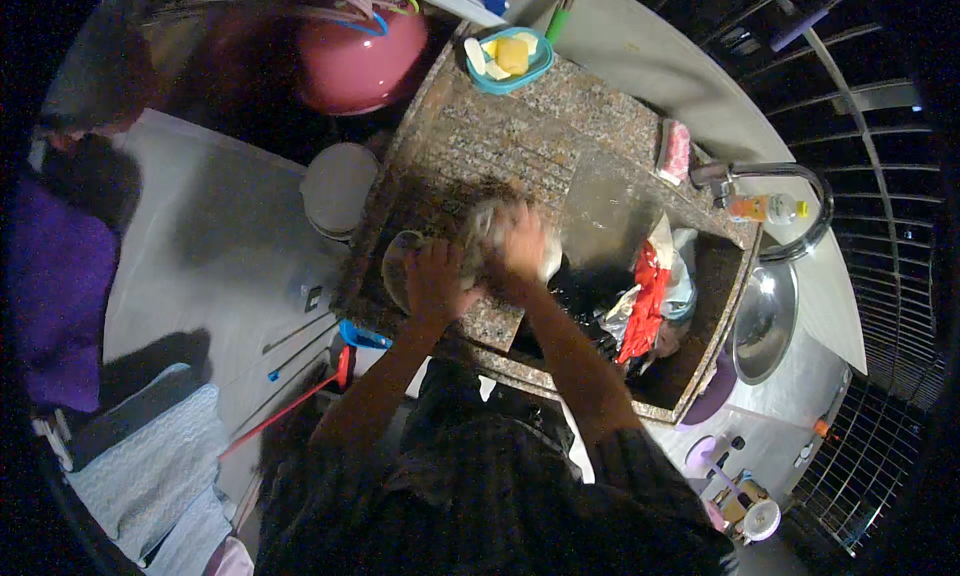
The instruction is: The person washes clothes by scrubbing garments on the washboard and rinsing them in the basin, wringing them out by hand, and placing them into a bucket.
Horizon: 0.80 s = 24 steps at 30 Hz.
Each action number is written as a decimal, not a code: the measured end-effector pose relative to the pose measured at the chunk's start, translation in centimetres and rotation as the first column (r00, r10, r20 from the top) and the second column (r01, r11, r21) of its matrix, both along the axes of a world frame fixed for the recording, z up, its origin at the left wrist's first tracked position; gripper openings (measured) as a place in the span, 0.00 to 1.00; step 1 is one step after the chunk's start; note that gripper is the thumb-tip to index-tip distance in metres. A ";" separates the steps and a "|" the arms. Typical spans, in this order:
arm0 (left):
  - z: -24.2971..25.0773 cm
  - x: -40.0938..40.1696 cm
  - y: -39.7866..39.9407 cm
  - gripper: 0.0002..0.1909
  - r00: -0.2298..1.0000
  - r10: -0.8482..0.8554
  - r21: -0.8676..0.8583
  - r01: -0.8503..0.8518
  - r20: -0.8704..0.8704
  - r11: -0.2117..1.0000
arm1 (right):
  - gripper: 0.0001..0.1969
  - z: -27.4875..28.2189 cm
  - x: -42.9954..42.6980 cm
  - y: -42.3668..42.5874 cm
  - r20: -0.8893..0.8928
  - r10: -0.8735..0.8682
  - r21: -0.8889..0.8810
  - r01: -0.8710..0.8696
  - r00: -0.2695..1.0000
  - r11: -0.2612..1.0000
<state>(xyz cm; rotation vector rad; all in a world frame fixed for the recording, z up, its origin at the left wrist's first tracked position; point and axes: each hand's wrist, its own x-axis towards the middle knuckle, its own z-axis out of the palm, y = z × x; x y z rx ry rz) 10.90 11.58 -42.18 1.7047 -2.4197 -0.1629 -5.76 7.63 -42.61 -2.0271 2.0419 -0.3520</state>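
Note:
Before me is a speckled granite laundry sink with a ribbed washboard (517,137). My left hand (437,271) lies over a rounded, translucent grey-brown item (397,265) on the left side of the slab, gripping it against the stone; its kind is unclear. My right hand (523,242) is motion-blurred beside it, over a pale whitish thing (553,257) that it partly hides. Whether the fingers grasp that thing cannot be made out. To the right, the dark basin holds a red, white and silvery plastic wrapper or bag (645,298).
A turquoise soap dish (502,85) with yellow and white soap sits at the back. A red-and-white brush or sponge (675,152), a curved tap (810,175) and a plastic bottle (780,208) line the right. A metal bowl (765,328) and pink tub (364,62) stand nearby.

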 end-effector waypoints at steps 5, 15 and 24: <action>0.1 -3.8 -1.5 0.35 0.995 0.100 -0.052 -0.101 -0.030 0.994 | 0.23 -7.3 -1.8 -8.3 0.068 -0.101 -0.031 0.103 0.993 0.994; 0.3 -1.4 -1.4 0.32 0.991 0.100 0.016 -0.102 0.088 0.995 | 0.18 0.5 2.3 -3.7 0.119 -0.004 0.096 -0.007 0.993 0.995; -1.6 -1.0 -1.3 0.37 0.980 0.135 0.409 -0.183 0.143 0.894 | 0.15 -1.4 3.1 -0.4 0.180 0.128 -0.143 -0.103 0.975 0.984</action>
